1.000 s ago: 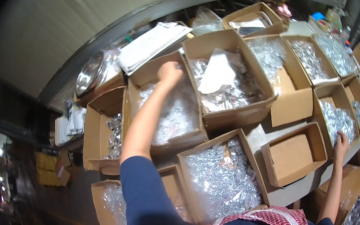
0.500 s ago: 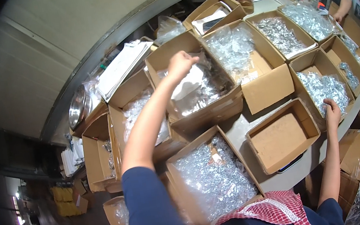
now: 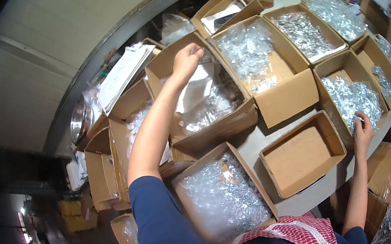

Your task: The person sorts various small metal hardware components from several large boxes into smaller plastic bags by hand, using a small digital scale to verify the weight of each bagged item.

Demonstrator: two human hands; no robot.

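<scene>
My left hand (image 3: 188,61) is raised over a deep cardboard box (image 3: 217,131) at the centre back. Its fingers are curled closed, and what they hold is too small to make out. Below the hand, a white sheet (image 3: 198,86) and clear plastic packets (image 3: 209,112) lie in the box. My right hand (image 3: 363,133) is at the near edge of a box on the right, its fingertips over shiny small packets (image 3: 352,96). Thumb and fingers are bent toward each other; whatever is between them is not clear.
A shallow carton (image 3: 304,156) with a bare bottom stands on the table before me. Left of it, a box of clear packets (image 3: 226,193) is close to my body. More filled boxes line the back. A stack of papers (image 3: 128,76) lies at the back left.
My left hand has moved slightly left and up. The white sheet in its box now looks flatter. My right hand has dropped slightly, and its fingers have loosened. The view has shifted a little.
</scene>
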